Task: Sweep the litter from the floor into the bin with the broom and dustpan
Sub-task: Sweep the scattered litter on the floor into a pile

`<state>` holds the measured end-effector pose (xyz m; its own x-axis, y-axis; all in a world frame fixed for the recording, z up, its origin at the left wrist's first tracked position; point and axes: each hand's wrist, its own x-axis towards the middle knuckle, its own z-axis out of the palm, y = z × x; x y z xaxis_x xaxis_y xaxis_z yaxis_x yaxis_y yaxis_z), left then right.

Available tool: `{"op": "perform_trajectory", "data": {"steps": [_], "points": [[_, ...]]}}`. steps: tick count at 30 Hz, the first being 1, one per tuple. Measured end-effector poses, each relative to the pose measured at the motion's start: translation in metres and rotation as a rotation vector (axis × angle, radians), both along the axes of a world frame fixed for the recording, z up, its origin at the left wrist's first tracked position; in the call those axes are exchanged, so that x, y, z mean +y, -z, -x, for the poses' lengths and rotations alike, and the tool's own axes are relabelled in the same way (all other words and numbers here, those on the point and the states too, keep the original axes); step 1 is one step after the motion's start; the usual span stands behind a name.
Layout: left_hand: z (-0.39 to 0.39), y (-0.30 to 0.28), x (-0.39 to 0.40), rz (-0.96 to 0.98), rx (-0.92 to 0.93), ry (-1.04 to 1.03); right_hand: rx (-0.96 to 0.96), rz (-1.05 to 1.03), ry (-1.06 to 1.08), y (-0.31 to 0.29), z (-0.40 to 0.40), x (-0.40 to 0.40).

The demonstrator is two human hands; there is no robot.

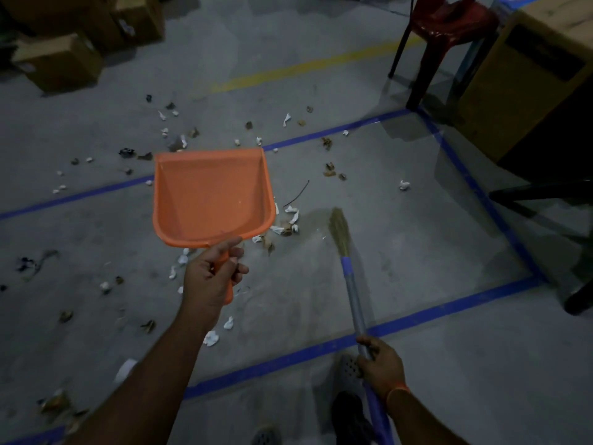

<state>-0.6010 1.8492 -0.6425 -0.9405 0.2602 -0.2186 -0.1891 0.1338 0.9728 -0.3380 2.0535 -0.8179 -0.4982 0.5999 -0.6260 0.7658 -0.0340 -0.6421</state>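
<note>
Honestly nothing readable here, the labels on the cardboard boxes [61,59] in the far left corner are just blurry pale patches and the yellow box [526,81] on the right has only a dark panel.

The left hand [214,273] grips the handle of a flat orange plastic dustpan [211,195], held above the grey concrete floor [417,380] with its mouth toward twelve o'clock. The right hand [380,362] is wrapped around the metal shaft of a straw-headed broom with a blue collar [348,261]; its bristles point toward eleven o'clock, near scraps beside the pan. White paper bits and brown leaf litter [288,220] lie scattered from nine to one o'clock. Blue tape lines [475,300] cross the floor. A red plastic chair [449,24] stands at one o'clock, brown cardboard boxes [61,59] at ten.
</note>
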Motion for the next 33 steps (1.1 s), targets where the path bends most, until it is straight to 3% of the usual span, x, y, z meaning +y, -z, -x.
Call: {"op": "perform_trajectory", "data": {"steps": [3,7,14,20,27,33], "points": [[-0.011,-0.002,-0.037,0.011,0.004,0.039,-0.107,-0.043,-0.032,0.010,-0.017,-0.038],[-0.020,0.002,-0.086,0.016,-0.004,0.030,-0.167,-0.050,-0.258,0.019,-0.004,-0.081],[-0.023,-0.003,-0.113,0.000,-0.014,-0.023,0.030,0.051,-0.375,0.000,0.039,-0.084],[-0.004,-0.004,-0.063,0.000,0.027,-0.006,0.101,-0.128,-0.315,-0.010,0.050,0.010],[0.012,0.010,0.033,-0.012,0.013,-0.004,-0.017,-0.293,-0.139,-0.014,0.071,0.183],[0.034,0.003,0.097,-0.009,0.040,-0.013,-0.095,-0.284,-0.006,-0.007,0.078,0.295]]}}
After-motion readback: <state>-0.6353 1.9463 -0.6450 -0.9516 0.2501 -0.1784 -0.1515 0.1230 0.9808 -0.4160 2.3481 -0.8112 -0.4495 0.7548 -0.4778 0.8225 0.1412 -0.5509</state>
